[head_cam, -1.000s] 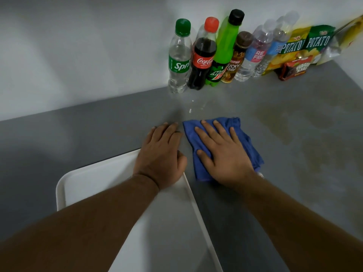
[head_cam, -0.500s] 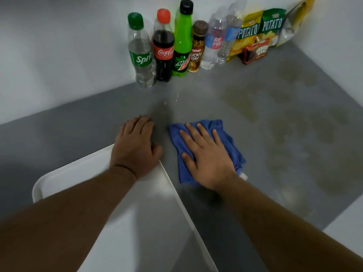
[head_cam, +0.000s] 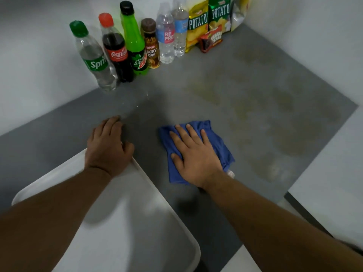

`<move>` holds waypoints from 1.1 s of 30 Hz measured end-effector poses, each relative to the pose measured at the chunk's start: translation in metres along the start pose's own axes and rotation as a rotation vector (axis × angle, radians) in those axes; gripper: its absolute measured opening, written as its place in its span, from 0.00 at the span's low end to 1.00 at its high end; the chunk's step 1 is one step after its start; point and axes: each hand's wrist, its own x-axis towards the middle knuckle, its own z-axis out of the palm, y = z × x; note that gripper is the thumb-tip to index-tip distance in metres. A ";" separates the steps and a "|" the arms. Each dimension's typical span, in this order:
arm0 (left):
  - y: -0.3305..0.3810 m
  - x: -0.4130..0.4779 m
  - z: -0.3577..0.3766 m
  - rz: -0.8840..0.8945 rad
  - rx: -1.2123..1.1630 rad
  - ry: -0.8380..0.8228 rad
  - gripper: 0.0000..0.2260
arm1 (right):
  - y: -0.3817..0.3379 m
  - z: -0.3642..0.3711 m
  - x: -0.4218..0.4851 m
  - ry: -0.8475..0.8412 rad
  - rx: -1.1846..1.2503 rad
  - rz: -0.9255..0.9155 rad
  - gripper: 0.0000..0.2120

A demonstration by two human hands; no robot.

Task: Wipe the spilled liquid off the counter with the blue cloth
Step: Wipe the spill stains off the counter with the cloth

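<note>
Grey table [head_cam: 255, 85] fills our view, with the white tray [head_cam: 137, 222] nearest us. Our left grip [head_cam: 108, 146] rests released, holding nothing, on the tray's far corner. Right of the tray, our right grip [head_cam: 194, 158] presses straight-fingered on the blue cloth [head_cam: 222, 146]. Beyond the tray glint what may be droplets [head_cam: 147, 97].
</note>
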 end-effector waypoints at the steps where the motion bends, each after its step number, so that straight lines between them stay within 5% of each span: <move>1: -0.001 0.000 0.000 0.003 0.001 -0.003 0.30 | 0.001 0.001 -0.017 -0.002 0.013 -0.033 0.30; 11: 0.013 -0.013 -0.002 0.095 0.081 -0.028 0.27 | 0.051 -0.002 -0.084 -0.044 0.028 -0.034 0.29; 17: 0.087 -0.024 0.016 0.291 -0.056 -0.003 0.23 | 0.017 0.006 -0.097 -0.005 0.090 0.031 0.29; 24: 0.153 -0.047 0.039 0.277 -0.194 -0.071 0.23 | 0.046 0.010 -0.177 -0.021 0.130 0.071 0.28; 33: 0.158 -0.054 0.049 0.336 -0.067 -0.132 0.25 | 0.048 0.002 -0.141 -0.047 0.090 0.193 0.31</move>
